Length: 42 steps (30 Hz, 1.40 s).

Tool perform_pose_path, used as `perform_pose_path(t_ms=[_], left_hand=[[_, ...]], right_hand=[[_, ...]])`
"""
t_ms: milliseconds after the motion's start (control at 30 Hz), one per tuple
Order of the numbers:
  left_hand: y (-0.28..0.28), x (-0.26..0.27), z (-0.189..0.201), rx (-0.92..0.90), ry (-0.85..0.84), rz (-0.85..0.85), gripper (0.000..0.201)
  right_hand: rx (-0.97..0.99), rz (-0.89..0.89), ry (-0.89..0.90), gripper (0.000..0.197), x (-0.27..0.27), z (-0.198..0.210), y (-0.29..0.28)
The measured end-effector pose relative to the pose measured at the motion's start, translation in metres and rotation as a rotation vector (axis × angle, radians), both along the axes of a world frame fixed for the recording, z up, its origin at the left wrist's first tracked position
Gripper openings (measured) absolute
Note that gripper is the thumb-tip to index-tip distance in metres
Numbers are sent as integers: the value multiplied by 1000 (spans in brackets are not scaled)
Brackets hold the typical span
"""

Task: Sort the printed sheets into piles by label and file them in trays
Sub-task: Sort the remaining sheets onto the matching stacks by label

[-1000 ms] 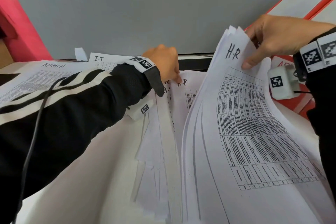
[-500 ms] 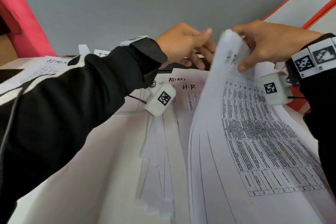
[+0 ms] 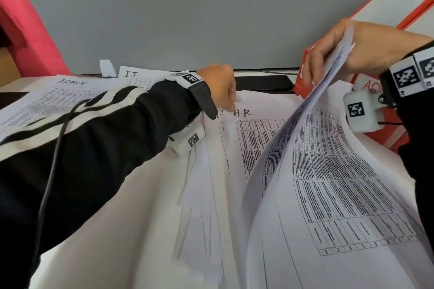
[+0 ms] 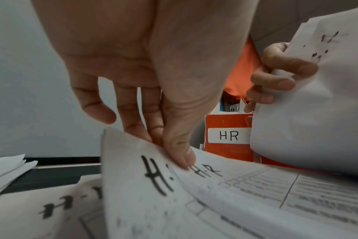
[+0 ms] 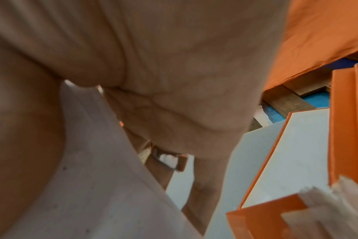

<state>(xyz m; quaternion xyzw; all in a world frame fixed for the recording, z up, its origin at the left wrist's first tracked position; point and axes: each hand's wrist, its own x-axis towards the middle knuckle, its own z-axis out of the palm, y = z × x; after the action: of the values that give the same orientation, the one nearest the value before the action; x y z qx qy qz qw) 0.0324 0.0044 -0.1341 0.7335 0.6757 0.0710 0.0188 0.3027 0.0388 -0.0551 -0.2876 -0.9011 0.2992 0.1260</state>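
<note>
While the right hand (image 3: 357,49) holds a thick sheaf of white printed sheets (image 3: 328,171) bent up and back, its thumb on the near face and its fingers (image 4: 284,67) curled behind the top edge, the left hand (image 3: 220,87) is down at the far end of the flat pile. There the thumb and fingertips (image 4: 180,155) pinch the top corner of a single white sheet marked "H·R" in black pen (image 4: 145,186), lifting that corner off the sheet under it, which carries the same handwritten letters (image 3: 242,114) above a printed table.

The whole pile lies on the pale counter (image 3: 112,230), its loose edges fanned out along the left side. Further left, beneath the black sleeve with white stripes (image 3: 82,148), lies another white sheet headed "ADMIN" (image 3: 72,82), and just behind it one headed "I·T" (image 3: 130,74). A thin black cable (image 3: 54,159) runs along the sleeve. Both wrists wear bands with black-and-white square markers (image 3: 406,77), and a small white camera box (image 3: 361,112) hangs under the right one.

Just behind the lifted sheaf stands an orange paper tray with a white "HR" label (image 4: 229,135) on its front. More orange trays (image 5: 343,129) holding white paper sit to the right. A plain grey wall (image 3: 187,12) backs the counter, and something bright pink (image 3: 25,30) stands at the far left.
</note>
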Motion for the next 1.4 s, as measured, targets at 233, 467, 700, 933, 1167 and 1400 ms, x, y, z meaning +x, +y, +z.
perform_pose_path(t_ms=[233, 467, 700, 933, 1167, 1400], left_hand=[[-5, 2, 7, 55, 9, 46, 12], [-15, 9, 33, 127, -251, 8, 19], [-25, 24, 50, 35, -563, -185, 24], [-16, 16, 20, -105, -600, -84, 38], [-11, 7, -10, -152, 47, 66, 46], [-4, 11, 0, -62, -65, 107, 37]], right_hand=[[41, -34, -59, 41, -1, 1, 1], [-3, -59, -71, 54, -5, 0, 1], [31, -115, -92, 39, -11, -6, -2], [70, -159, -92, 32, -6, -3, 2], [64, -156, -111, 32, -8, -3, 1], [20, -141, -99, 31, -7, -4, 0]])
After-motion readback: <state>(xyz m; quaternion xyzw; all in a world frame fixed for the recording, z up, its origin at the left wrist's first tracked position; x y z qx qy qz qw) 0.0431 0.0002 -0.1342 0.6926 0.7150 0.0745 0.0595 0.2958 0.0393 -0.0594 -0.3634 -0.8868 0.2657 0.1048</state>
